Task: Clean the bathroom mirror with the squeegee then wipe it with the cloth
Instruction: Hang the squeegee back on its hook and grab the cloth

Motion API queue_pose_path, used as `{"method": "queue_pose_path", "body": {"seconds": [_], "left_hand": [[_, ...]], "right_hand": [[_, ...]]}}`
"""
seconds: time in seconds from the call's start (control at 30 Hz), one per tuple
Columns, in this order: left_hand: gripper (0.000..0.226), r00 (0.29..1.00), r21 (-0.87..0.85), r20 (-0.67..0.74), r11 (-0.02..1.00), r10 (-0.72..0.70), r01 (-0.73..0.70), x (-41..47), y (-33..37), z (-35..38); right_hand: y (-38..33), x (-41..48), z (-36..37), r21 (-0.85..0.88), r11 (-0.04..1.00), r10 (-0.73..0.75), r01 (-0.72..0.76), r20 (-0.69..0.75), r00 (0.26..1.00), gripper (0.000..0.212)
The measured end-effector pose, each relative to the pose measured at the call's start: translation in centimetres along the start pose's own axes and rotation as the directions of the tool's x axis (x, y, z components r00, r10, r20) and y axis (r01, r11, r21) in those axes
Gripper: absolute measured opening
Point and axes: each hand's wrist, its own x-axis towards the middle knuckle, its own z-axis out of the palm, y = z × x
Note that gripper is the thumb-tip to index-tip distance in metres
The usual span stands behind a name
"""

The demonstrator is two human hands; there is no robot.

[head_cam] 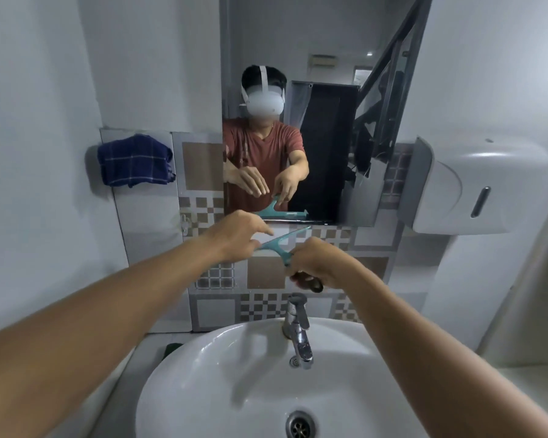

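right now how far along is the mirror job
Nothing looks finished yet. In hand: the squeegee, its handle gripped by the right hand, left hand at the blade end, just below the mirror. Left: wiping; the cloth hangs untouched on the wall.

I have 1 view, worn on my head. It looks forward and down, close over the sink (pixel 178 368), with both my forearms reaching out from the bottom edge. It faces the tiled wall (pixel 203 172) and the mirror (pixel 323 58) straight ahead, near.
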Motion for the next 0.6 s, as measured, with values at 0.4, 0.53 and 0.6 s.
{"method": "queue_pose_path", "body": {"seconds": [0.4, 0.53, 0.6], "left_hand": [[0.023, 1.000, -0.157, 0.003, 0.987, -0.018, 0.018, -1.0, 3.3, -1.8], [0.019, 0.995, -0.223, 0.017, 0.970, -0.095, 0.096, -1.7, 2.5, -2.2], [0.019, 0.990, -0.276, 0.009, 0.951, -0.139, 0.136, -2.4, 2.0, -2.2]], "right_hand": [[-3.8, -4.2, -5.8, 0.019, 0.980, -0.197, 0.196, 0.067, 0.978, 0.036], [-4.8, -4.4, -7.1, 0.142, 0.937, -0.318, 0.318, -0.023, 0.948, 0.026], [-5.3, -4.0, -7.2, 0.246, 0.888, -0.375, 0.388, -0.101, 0.922, 0.019]]}}
